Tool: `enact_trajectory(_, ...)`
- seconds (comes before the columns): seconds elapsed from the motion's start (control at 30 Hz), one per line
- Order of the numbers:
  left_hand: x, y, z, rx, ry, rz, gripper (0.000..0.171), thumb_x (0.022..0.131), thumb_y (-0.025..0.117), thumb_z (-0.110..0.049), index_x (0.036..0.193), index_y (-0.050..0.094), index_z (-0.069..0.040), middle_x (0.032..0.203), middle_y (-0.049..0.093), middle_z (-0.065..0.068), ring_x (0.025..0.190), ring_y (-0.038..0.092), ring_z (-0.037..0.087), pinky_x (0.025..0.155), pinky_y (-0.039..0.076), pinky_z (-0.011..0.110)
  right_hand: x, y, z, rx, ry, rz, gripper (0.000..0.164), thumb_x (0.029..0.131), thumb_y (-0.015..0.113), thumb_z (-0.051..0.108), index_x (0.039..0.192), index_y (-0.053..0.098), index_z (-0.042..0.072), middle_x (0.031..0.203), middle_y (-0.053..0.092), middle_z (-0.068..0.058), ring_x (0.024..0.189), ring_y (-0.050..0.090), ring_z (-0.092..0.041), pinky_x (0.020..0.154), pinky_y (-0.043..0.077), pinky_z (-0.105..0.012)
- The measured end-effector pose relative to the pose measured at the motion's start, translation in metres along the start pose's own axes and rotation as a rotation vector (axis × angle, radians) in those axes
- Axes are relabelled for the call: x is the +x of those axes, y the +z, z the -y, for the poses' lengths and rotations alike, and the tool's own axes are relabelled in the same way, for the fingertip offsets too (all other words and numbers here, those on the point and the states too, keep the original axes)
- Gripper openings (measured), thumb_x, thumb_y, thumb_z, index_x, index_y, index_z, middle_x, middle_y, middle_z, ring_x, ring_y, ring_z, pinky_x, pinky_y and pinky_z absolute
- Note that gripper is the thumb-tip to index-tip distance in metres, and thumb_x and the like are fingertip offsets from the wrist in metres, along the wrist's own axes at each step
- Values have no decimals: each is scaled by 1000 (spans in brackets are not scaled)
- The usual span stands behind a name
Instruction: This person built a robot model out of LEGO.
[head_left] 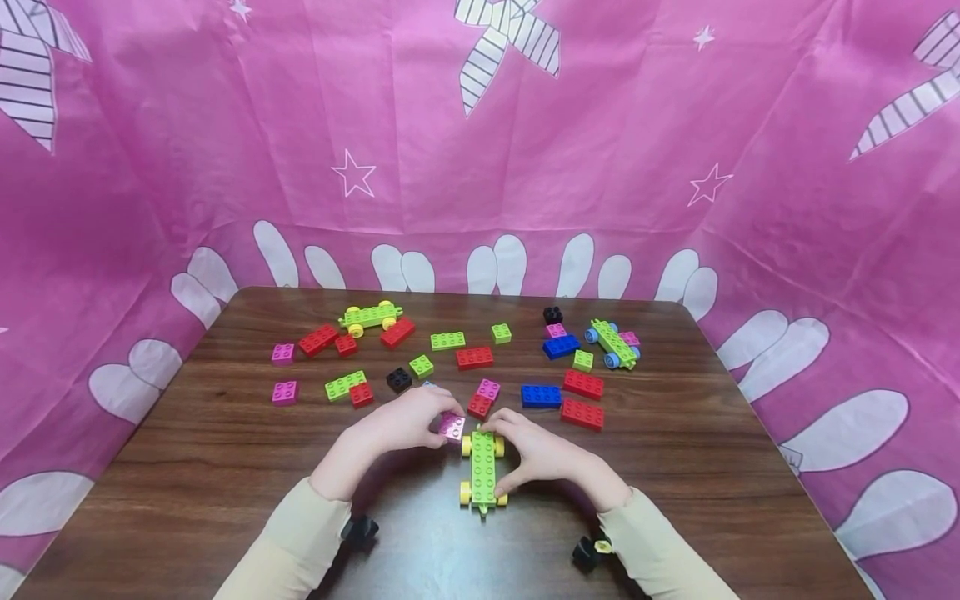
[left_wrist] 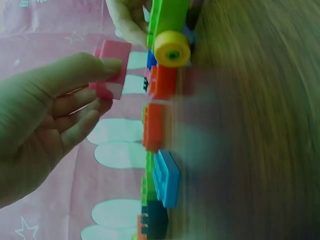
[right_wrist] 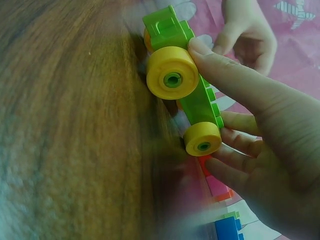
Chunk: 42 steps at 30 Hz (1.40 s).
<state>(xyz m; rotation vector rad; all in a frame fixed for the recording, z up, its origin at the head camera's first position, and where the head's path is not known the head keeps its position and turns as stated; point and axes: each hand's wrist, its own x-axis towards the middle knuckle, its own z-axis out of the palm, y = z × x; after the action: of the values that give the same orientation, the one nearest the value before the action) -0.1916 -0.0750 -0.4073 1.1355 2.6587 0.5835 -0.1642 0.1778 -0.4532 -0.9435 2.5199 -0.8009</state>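
In the head view my left hand [head_left: 411, 419] pinches a pink building brick [head_left: 452, 428] between thumb and fingers. The left wrist view shows that pink brick [left_wrist: 120, 82] raised above the table, with the thumb across its side. Close to its right is a long green wheeled base [head_left: 483, 471] with yellow wheels, pointing toward me. My right hand [head_left: 542, 452] holds this base from the right, thumb near its close end and fingers at its far end. Yellow wheels [right_wrist: 172, 73] face the camera in the right wrist view.
Loose bricks lie beyond the hands: a red brick [head_left: 582, 414], a blue brick [head_left: 541, 396], a black brick [head_left: 399, 380] and several others. Farther back stand another yellow-wheeled green base [head_left: 371, 317] and a blue-wheeled one [head_left: 613, 343]. A pink curtain [head_left: 450, 167] surrounds the wooden table [head_left: 187, 500].
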Motion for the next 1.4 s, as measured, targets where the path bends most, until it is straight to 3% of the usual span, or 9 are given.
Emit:
enact_trajectory(0.27, 6, 6, -14, -86, 82, -13, 38, 77, 81, -14, 113, 71, -12, 104, 66, -3, 94, 62, 20, 82, 53, 26, 0, 0, -1, 14, -9, -3, 79, 70, 86, 46, 133, 53, 12, 127, 49, 1, 113, 50, -14, 101, 49, -36)
enact_trajectory(0.47, 9, 10, -20, -146, 85, -20, 38, 76, 82, -15, 113, 72, -12, 104, 66, -4, 89, 64, 22, 76, 52, 20, 1, 2, -2, 14, -12, -5, 84, 69, 86, 47, 136, 52, 9, 130, 48, 0, 118, 49, -16, 105, 47, -40)
enact_trajectory(0.73, 11, 15, -27, -137, 65, -33, 38, 75, 82, -15, 111, 73, -8, 101, 67, 1, 81, 62, 21, 68, 49, 18, 1, 1, -1, 23, -4, -15, 82, 68, 87, 47, 132, 53, 9, 126, 49, 1, 115, 50, -16, 103, 48, -40)
enact_trajectory(0.9, 12, 17, -28, -122, 44, -29, 38, 74, 83, -18, 110, 73, -9, 101, 67, -1, 80, 59, 15, 70, 48, 19, 1, 0, -1, 15, -2, -15, 80, 67, 87, 47, 130, 55, 10, 124, 50, 1, 113, 51, -15, 102, 48, -39)
enact_trajectory(1.13, 15, 23, -27, -93, 51, -1, 39, 74, 84, -20, 109, 73, -9, 98, 67, -2, 78, 57, 10, 69, 47, 18, 1, 0, 0, 35, 3, -17, 78, 67, 87, 46, 130, 55, 13, 123, 51, 3, 113, 51, -13, 103, 48, -39)
enact_trajectory(1.4, 16, 27, -25, -80, 69, -15, 37, 73, 85, -22, 106, 74, -9, 92, 65, -5, 73, 51, 4, 65, 45, 17, 1, -1, 1, 45, 4, -17, 77, 67, 87, 46, 130, 55, 14, 123, 51, 4, 114, 51, -13, 103, 47, -39)
